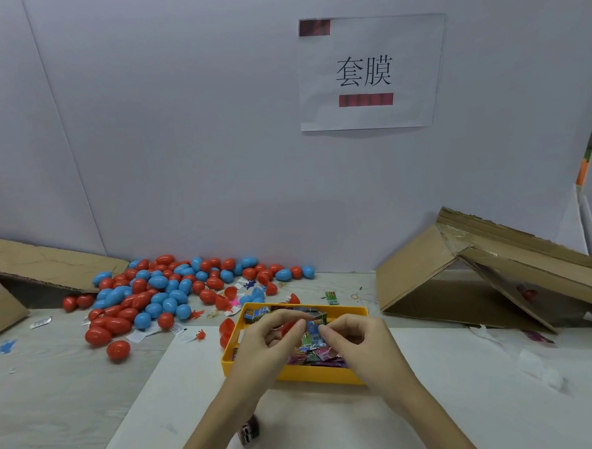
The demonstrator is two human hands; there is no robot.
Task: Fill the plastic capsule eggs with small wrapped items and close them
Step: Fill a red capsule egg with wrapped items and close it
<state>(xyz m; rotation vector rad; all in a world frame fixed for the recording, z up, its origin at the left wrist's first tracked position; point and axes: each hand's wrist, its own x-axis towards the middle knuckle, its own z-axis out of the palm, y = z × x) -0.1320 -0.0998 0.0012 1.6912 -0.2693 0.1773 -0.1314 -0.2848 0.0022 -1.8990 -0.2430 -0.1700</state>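
A yellow tray [297, 373] holds several small wrapped items in bright foil. Both hands hover over it. My left hand [270, 346] grips a red egg half [289, 327], mostly hidden by the curled fingers. My right hand [357, 341] pinches a small blue and green wrapped packet [313, 331] right beside the red half. A big pile of closed red and blue capsule eggs [161, 289] lies at the back left of the table. Open red halves [226, 327] lie just left of the tray.
Cardboard boxes lie on their sides at the left [23, 273] and right [489, 279]. Loose wrappers and small toys litter the table near the pile. A small dark packet [248, 433] lies under my left forearm. A paper sign [369, 73] hangs on the wall.
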